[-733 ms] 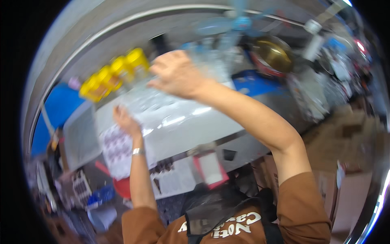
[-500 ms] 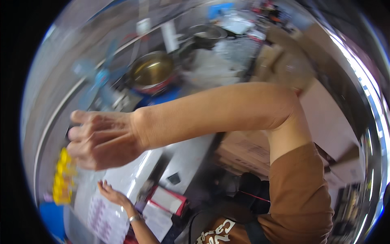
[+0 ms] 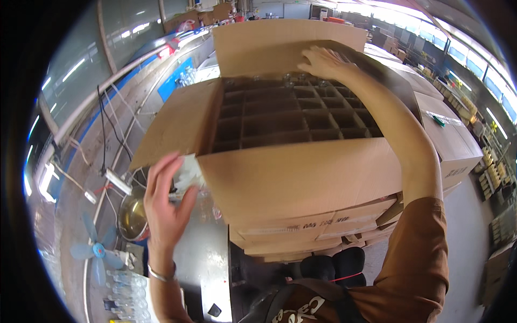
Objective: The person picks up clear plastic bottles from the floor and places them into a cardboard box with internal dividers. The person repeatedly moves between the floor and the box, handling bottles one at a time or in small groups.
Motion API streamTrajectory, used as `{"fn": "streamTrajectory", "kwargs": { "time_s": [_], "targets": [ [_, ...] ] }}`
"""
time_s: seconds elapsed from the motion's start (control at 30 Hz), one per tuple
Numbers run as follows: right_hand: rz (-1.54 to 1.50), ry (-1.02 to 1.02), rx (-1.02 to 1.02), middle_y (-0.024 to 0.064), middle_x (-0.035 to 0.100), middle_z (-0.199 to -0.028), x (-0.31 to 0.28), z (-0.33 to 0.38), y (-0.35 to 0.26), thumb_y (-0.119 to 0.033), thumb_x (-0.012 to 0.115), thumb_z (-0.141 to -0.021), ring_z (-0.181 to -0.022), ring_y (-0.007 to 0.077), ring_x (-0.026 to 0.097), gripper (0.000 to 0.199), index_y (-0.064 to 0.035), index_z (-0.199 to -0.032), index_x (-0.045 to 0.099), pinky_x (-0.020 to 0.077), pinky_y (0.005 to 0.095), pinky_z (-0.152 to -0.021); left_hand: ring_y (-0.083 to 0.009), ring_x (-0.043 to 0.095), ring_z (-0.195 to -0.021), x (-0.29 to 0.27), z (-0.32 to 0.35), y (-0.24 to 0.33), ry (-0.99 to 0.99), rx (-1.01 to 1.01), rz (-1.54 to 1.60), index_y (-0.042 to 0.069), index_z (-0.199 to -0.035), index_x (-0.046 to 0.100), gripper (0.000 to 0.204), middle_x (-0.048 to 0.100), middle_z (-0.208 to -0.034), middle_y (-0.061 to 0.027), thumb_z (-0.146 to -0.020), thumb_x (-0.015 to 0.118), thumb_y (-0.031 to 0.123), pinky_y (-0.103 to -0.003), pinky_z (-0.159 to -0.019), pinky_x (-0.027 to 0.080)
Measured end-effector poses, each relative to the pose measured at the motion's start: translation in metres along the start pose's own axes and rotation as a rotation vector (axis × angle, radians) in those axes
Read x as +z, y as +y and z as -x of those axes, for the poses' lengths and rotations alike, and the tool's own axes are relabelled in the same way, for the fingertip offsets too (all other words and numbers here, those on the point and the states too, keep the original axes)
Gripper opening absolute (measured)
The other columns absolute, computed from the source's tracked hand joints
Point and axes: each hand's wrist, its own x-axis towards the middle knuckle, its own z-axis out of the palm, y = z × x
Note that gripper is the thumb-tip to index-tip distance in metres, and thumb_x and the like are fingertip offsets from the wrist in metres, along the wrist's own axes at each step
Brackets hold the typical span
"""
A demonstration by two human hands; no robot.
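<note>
Your open carton (image 3: 301, 161) sits center frame on a stack of boxes (image 3: 318, 229), divider grid (image 3: 293, 116) inside it. Lower left you've got a metal bowl (image 3: 132, 218), with a fan (image 3: 97, 253) below that. More boxes (image 3: 449, 134) stand off right.

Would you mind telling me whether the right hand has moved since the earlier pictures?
Yes. The right hand was over the white worktop by the yellow-capped bottles; now it reaches across the open cardboard box to the far row of its divider cells.
</note>
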Motion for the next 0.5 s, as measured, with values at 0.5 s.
{"fn": "streamTrajectory", "kwargs": {
  "time_s": [0.5],
  "targets": [
    [-0.027,-0.196,0.143,0.0301,0.054,-0.120,0.117,-0.021,0.063,-0.014,0.051,-0.091,-0.111,0.0459,0.059,0.031,0.0041,-0.116,0.056,0.0495,0.0512,-0.092,-0.0395,0.052,-0.126,0.280,-0.305,0.003,-0.765,-0.079,-0.191,-0.001,-0.132,0.053,0.062,0.053,-0.136,-0.0249,-0.091,0.060,0.046,-0.047,-0.104,0.043]
  ]
}}
